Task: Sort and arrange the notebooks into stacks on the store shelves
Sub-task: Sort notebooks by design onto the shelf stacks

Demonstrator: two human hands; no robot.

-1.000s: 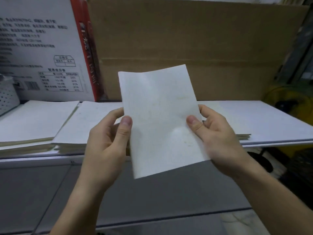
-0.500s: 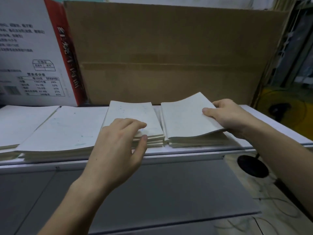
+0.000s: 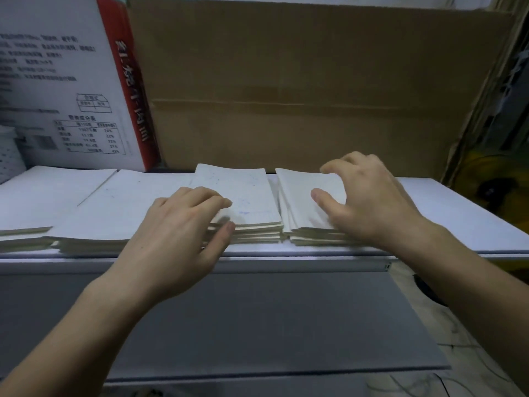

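Observation:
Two small stacks of white notebooks lie side by side on the white shelf (image 3: 461, 216). My left hand (image 3: 177, 239) grips the near left corner of the middle stack (image 3: 246, 196), fingers curled on top and thumb against its front edge. My right hand (image 3: 369, 202) is spread over the right stack (image 3: 297, 204). Its thumb touches the top cover and its fingers are curved and blurred above the far edge, holding nothing. The right stack's notebooks sit slightly fanned and uneven.
Two wider stacks of white notebooks (image 3: 126, 204) (image 3: 43, 196) fill the shelf's left part. A brown cardboard box (image 3: 286, 81) and a white printed carton (image 3: 57, 81) stand behind. A grey lower shelf (image 3: 257, 325) juts out below. A yellow object (image 3: 501, 179) sits at right.
A second ago both hands held one notebook up in front of me. It now lies on the right stack, my right hand has let go, and my left hand has taken the middle stack's corner.

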